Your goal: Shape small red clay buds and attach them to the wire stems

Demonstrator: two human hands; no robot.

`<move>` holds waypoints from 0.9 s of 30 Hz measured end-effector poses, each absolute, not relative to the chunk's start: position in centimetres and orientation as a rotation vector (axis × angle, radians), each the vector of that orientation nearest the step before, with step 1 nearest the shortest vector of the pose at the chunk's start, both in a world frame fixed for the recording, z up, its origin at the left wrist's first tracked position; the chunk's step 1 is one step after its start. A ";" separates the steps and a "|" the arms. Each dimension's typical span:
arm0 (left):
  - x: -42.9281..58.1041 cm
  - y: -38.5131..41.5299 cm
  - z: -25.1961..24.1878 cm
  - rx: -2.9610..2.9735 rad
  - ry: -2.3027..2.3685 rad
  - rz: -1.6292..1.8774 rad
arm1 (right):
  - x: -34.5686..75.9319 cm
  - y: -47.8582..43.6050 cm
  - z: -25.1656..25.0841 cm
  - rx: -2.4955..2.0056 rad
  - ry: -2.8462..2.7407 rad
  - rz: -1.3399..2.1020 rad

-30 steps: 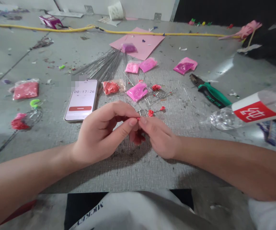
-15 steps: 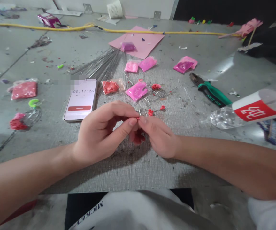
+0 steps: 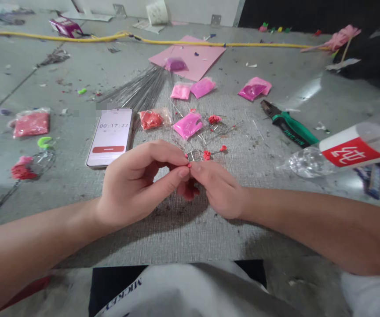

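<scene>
My left hand point(image 3: 140, 180) and my right hand point(image 3: 219, 187) meet at the fingertips above the grey table, both pinched on a tiny piece of red clay point(image 3: 189, 165). Most of the piece is hidden by the fingers. Just beyond them lies a wire shape with red clay flowers point(image 3: 206, 155). Farther back is a similar wire piece with a red flower point(image 3: 214, 119). A bright pink clay packet point(image 3: 188, 126) and an opened red clay packet point(image 3: 151, 119) rest behind my hands. The phone point(image 3: 109, 138) lies beside my left hand, showing a timer.
Green-handled pliers point(image 3: 294, 130) and a lying plastic bottle point(image 3: 351, 147) are at the right. Thin wires point(image 3: 139, 90) fan out behind the phone. A yellow cable point(image 3: 183, 43) crosses the back. At the left are a red packet point(image 3: 31, 123) and a clay-and-wire piece point(image 3: 23, 171).
My left hand has shifted very slightly left, and a bit more red shows at the fingertips. The phone's timer has moved from 00:17:26 to 00:17:27.
</scene>
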State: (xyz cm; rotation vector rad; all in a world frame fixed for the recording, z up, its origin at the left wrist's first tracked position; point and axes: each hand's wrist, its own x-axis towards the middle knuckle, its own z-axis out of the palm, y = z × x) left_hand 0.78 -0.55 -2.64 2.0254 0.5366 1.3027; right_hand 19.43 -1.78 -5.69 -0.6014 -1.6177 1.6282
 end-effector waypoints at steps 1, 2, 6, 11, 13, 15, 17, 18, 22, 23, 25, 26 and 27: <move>0.8 -0.5 -2.7 2.031 0.535 1.315 | 19.5 -1.8 -5.7 -0.611 -1.621 1.627; 0.8 -0.5 -2.7 2.040 0.536 1.327 | 19.5 -1.8 -5.6 -0.618 -1.622 1.627; 0.7 -0.5 -2.8 2.067 0.560 1.363 | 19.6 -1.7 -5.6 -0.609 -1.633 1.625; 0.7 -0.4 -2.7 2.060 0.560 1.349 | 19.6 -1.7 -5.7 -0.606 -1.624 1.619; 0.7 -0.3 -2.6 2.064 0.550 1.355 | 19.7 -1.7 -5.6 -0.612 -1.637 1.611; 0.7 -0.3 -2.6 2.067 0.536 1.357 | 19.7 -1.8 -5.6 -0.617 -1.653 1.598; 0.6 -0.3 -2.6 2.061 0.537 1.358 | 19.6 -1.8 -5.6 -0.608 -1.653 1.589; 0.6 -0.3 -2.6 2.054 0.543 1.360 | 19.6 -1.8 -5.6 -0.601 -1.648 1.587; 0.4 -0.3 -2.7 2.038 0.543 1.360 | 19.6 -1.8 -5.7 -0.601 -1.637 1.584; 0.4 -0.3 -2.7 2.039 0.532 1.358 | 19.6 -1.8 -5.7 -0.606 -1.643 1.581; 0.4 -0.3 -2.8 2.038 0.520 1.345 | 19.6 -1.8 -5.7 -0.618 -1.658 1.573; 0.3 -0.3 -2.8 2.035 0.522 1.339 | 19.7 -1.8 -5.6 -0.621 -1.665 1.570; 0.3 -0.3 -2.8 2.035 0.534 1.332 | 19.7 -1.8 -5.6 -0.625 -1.667 1.567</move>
